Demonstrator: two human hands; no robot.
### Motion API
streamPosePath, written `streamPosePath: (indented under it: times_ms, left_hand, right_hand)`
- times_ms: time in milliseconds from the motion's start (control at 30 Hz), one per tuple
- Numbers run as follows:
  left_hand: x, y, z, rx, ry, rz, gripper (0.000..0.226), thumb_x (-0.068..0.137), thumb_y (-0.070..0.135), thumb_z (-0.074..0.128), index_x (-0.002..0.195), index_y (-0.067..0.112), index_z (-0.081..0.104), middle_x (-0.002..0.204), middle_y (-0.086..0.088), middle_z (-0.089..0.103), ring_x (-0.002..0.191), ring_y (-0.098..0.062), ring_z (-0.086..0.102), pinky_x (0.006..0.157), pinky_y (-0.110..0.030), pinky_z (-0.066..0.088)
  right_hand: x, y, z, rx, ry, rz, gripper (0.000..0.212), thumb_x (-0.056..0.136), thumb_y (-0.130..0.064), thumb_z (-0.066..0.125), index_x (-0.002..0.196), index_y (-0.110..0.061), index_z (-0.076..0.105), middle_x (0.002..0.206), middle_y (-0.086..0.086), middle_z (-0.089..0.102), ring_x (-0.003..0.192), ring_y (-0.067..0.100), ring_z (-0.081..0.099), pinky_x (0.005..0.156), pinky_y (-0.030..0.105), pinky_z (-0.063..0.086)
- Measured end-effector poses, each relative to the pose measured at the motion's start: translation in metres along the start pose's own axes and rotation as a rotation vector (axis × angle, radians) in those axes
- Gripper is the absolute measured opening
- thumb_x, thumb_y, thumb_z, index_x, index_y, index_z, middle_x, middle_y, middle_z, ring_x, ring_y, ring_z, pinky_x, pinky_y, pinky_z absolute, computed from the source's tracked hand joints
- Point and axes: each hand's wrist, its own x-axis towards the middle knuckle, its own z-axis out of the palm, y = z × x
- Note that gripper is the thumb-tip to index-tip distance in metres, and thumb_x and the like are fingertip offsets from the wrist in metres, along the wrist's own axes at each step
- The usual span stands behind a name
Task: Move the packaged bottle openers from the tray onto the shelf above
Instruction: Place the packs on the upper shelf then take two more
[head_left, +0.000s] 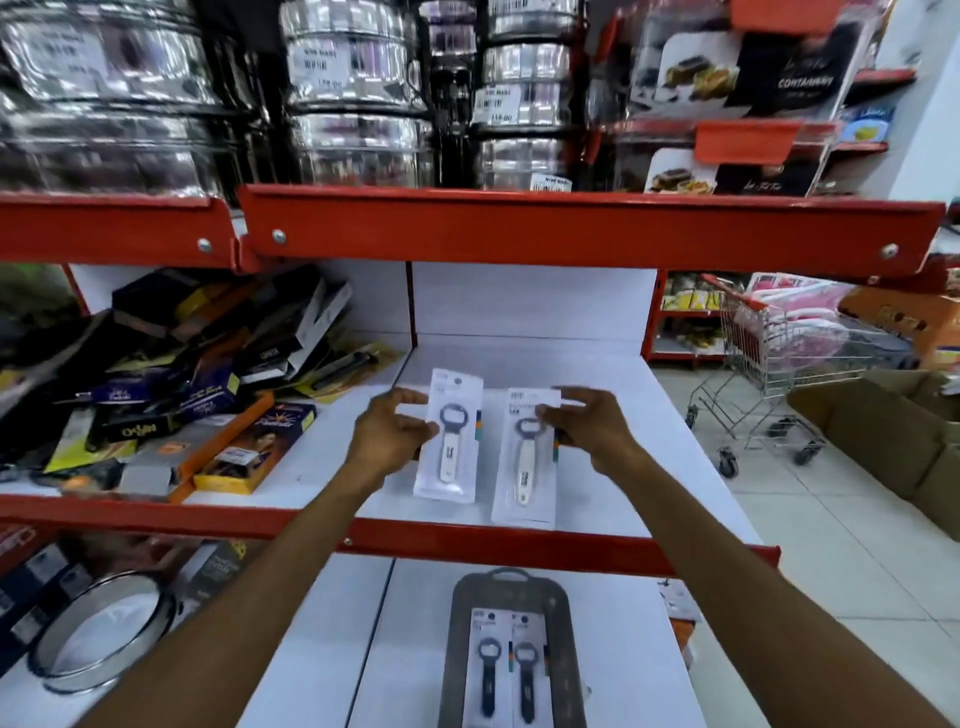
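Top shelf is packed with shiny steel tins (358, 78) wearing white price stickers, and boxed food containers (737, 78) sit to their right. Left of me there's a messy heap of small product boxes (171, 374), one yellow box (254, 447) at the front edge. A wire shopping trolley (779, 374) stands in the aisle beside a cardboard carton (883, 441).

The shelf (597, 405) is white with a red front edge, the tray (460, 649) grey, its openers (491, 675) dark-handled, perhaps navy, and the upper packaged openers (451, 452) white-handled.
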Motion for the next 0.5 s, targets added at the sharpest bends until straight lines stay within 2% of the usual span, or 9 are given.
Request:
streamPosePath:
  times_ms: [67,100,167,233,300,367,400,500]
  left_hand:
    - [0.009,-0.012,0.011,0.102,-0.022,-0.028,0.032,0.077,0.011,0.080,0.107,0.010,0.069,0.097,-0.021,0.075,0.082,-0.030,0.072,0.080,-0.046,0.061]
    - [0.011,-0.016,0.016,0.153,-0.037,-0.040,0.032,0.076,0.012,0.081,0.106,0.009,0.071,0.101,-0.019,0.075,0.086,-0.029,0.072,0.082,-0.040,0.060]
    - [0.009,-0.022,0.023,0.303,-0.067,-0.016,0.033,0.073,0.019,0.084,0.102,0.008,0.073,0.106,-0.012,0.075,0.093,-0.026,0.071,0.084,-0.030,0.054]
    - [0.006,-0.027,0.026,0.473,-0.034,0.112,0.034,0.070,0.026,0.086,0.097,0.006,0.076,0.106,-0.009,0.074,0.096,-0.024,0.070,0.084,-0.025,0.048]
    - [0.002,-0.029,0.026,0.502,-0.023,0.257,0.039,0.068,0.029,0.088,0.096,0.005,0.075,0.105,-0.012,0.073,0.098,-0.027,0.068,0.088,-0.028,0.049]
    - [0.001,-0.027,0.025,0.496,-0.126,0.337,0.045,0.068,0.032,0.088,0.103,0.008,0.074,0.114,-0.012,0.072,0.108,-0.025,0.064,0.099,-0.031,0.048]
    - [0.000,-0.022,0.025,0.506,-0.216,0.334,0.047,0.070,0.033,0.086,0.109,0.010,0.072,0.122,-0.009,0.069,0.116,-0.023,0.061,0.103,-0.027,0.043]
    - [-0.003,-0.016,0.025,0.601,-0.441,0.280,0.049,0.080,0.035,0.078,0.123,0.017,0.066,0.135,-0.002,0.062,0.126,-0.018,0.055,0.101,-0.017,0.033]
  right_hand:
    - [0.013,0.020,0.008,-0.061,0.038,0.067,0.049,0.070,-0.011,0.085,0.113,0.003,0.063,0.087,0.022,0.072,0.065,0.021,0.068,0.058,0.029,0.058]
    - [0.017,0.028,0.011,-0.140,0.059,0.070,0.051,0.070,-0.015,0.085,0.113,0.003,0.063,0.091,0.023,0.072,0.068,0.023,0.070,0.059,0.028,0.057]
    - [0.017,0.037,0.012,-0.413,0.074,0.042,0.056,0.073,-0.029,0.083,0.116,0.000,0.062,0.105,0.022,0.072,0.091,0.029,0.070,0.076,0.031,0.055]
    - [0.010,0.040,0.014,-0.604,0.060,-0.050,0.057,0.079,-0.035,0.077,0.123,-0.002,0.060,0.120,0.018,0.067,0.113,0.029,0.062,0.097,0.033,0.047]
    - [-0.003,0.038,0.017,-0.690,0.060,-0.196,0.053,0.083,-0.036,0.072,0.125,-0.006,0.060,0.129,0.014,0.063,0.122,0.028,0.055,0.103,0.032,0.040]
    - [-0.015,0.035,0.020,-0.801,0.049,-0.320,0.049,0.082,-0.044,0.070,0.120,-0.014,0.065,0.128,0.007,0.064,0.122,0.025,0.052,0.100,0.032,0.040]
    - [-0.019,0.034,0.020,-0.843,0.008,-0.334,0.048,0.079,-0.048,0.071,0.116,-0.017,0.067,0.126,0.005,0.065,0.119,0.024,0.054,0.099,0.032,0.042]
    - [-0.028,0.038,0.023,-0.948,-0.187,-0.264,0.051,0.074,-0.056,0.071,0.113,-0.022,0.069,0.127,0.002,0.065,0.118,0.021,0.056,0.103,0.033,0.044]
